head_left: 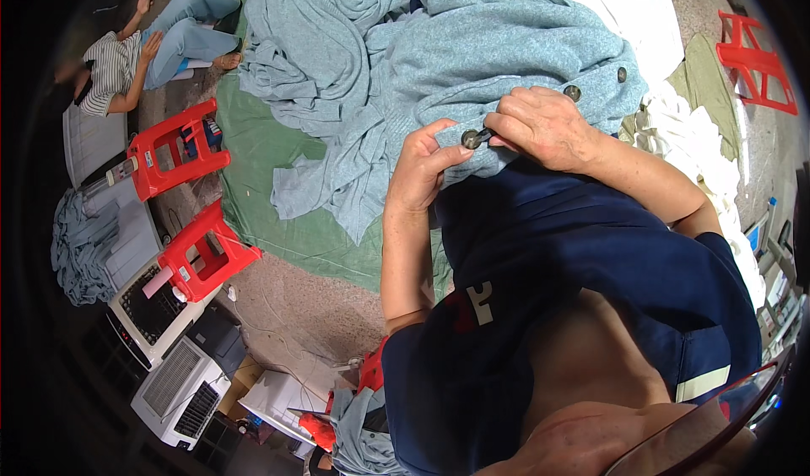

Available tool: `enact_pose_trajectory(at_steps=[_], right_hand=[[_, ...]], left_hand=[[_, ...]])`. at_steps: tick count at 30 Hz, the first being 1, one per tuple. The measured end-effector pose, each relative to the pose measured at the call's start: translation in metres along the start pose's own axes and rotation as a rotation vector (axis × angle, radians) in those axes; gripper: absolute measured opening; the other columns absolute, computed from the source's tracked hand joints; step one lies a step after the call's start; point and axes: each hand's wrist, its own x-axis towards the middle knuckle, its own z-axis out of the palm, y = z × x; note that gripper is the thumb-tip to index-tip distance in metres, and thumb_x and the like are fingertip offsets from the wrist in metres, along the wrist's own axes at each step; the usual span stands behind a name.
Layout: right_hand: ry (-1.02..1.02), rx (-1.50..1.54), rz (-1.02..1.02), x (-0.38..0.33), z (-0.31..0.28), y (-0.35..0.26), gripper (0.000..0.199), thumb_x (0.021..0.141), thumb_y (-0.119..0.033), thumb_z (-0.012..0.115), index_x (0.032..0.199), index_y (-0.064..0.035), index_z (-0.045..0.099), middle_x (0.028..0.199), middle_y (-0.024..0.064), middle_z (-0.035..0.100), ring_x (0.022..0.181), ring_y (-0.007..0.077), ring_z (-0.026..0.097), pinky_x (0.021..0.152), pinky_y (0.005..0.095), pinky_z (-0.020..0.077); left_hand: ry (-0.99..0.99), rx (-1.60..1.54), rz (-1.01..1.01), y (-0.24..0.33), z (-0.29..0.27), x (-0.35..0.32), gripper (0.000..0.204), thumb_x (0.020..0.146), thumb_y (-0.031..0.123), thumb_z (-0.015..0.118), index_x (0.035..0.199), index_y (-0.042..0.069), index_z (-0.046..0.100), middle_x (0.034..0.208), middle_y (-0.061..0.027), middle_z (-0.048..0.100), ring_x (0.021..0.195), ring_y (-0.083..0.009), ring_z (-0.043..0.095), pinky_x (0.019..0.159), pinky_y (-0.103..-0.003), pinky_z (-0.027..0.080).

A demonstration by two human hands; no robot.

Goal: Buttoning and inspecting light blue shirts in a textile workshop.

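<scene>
A light blue-grey knit cardigan (506,45) with several dark round buttons is spread across my lap and beyond. My left hand (419,168) pinches its edge between thumb and fingers, right beside one button (470,139). From the other side, my right hand (540,128) curls closed round a small black pointed tool (484,136). Only the tool's tip shows, touching or very near that button; its kind is hidden by the fingers. Another button (573,93) lies just above the right hand's knuckles, and a third button (622,74) sits farther right.
More blue-grey knit fabric (295,45) is heaped to the left on a green sheet (261,164). White cloth (683,138) lies at the right. Red stools (179,148) stand at left, another red stool (755,62) at far right. A seated person (126,62) is at upper left.
</scene>
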Motion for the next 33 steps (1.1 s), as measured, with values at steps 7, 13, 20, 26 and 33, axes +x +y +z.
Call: enact_pose_trajectory(at_steps=[7, 13, 20, 26, 33], right_hand=[[-0.009, -0.002, -0.027, -0.003, 0.005, 0.001, 0.021, 0.084, -0.025, 0.062, 0.093, -0.0079, 0.055, 0.079, 0.0035, 0.049, 0.075, 0.0185, 0.056, 0.063, 0.0319, 0.0472], [0.003, -0.004, -0.046, -0.004, 0.008, 0.000, 0.020, 0.084, -0.025, 0.062, 0.092, -0.0075, 0.056, 0.076, 0.0035, 0.050, 0.072, 0.0190, 0.056, 0.061, 0.0322, 0.0461], [0.087, 0.370, 0.243, -0.031, -0.027, 0.013, 0.028, 0.084, -0.027, 0.068, 0.094, -0.0051, 0.055, 0.079, 0.0093, 0.055, 0.068, 0.0272, 0.058, 0.059, 0.0366, 0.0462], [0.479, 0.480, 1.109, -0.116, -0.048, 0.055, 0.007, 0.093, -0.008, 0.058, 0.090, -0.0024, 0.055, 0.075, -0.0048, 0.050, 0.068, 0.0032, 0.044, 0.060, 0.0192, 0.0363], [0.186, 0.110, 1.327, -0.088, -0.039, 0.069, 0.055, 0.087, -0.055, 0.058, 0.106, -0.0030, 0.058, 0.073, 0.0201, 0.065, 0.069, 0.0360, 0.064, 0.065, 0.0443, 0.0485]], left_hand=[[-0.015, 0.018, -0.022, -0.004, -0.001, 0.002, 0.027, 0.076, 0.004, 0.070, 0.101, 0.001, 0.063, 0.072, 0.0037, 0.060, 0.048, 0.0008, 0.042, 0.041, -0.017, 0.025], [-0.008, 0.031, -0.034, -0.007, -0.001, 0.001, 0.025, 0.075, 0.007, 0.071, 0.099, 0.003, 0.063, 0.062, 0.0067, 0.055, 0.041, 0.0013, 0.034, 0.038, -0.018, 0.019], [-0.260, 0.221, 0.045, 0.002, 0.019, -0.024, 0.024, 0.073, 0.007, 0.066, 0.096, 0.002, 0.064, 0.080, -0.0004, 0.062, 0.070, -0.0107, 0.057, 0.062, -0.025, 0.044], [-0.253, 0.713, 0.092, 0.069, 0.018, 0.003, 0.022, 0.086, 0.018, 0.066, 0.096, -0.002, 0.067, 0.088, -0.0052, 0.069, 0.084, -0.0138, 0.061, 0.076, -0.030, 0.049], [0.276, 0.817, 0.347, 0.080, -0.019, 0.171, 0.093, 0.081, 0.036, 0.070, 0.152, 0.005, 0.018, 0.157, -0.0181, 0.017, 0.142, -0.0289, 0.025, 0.114, -0.037, 0.026]])
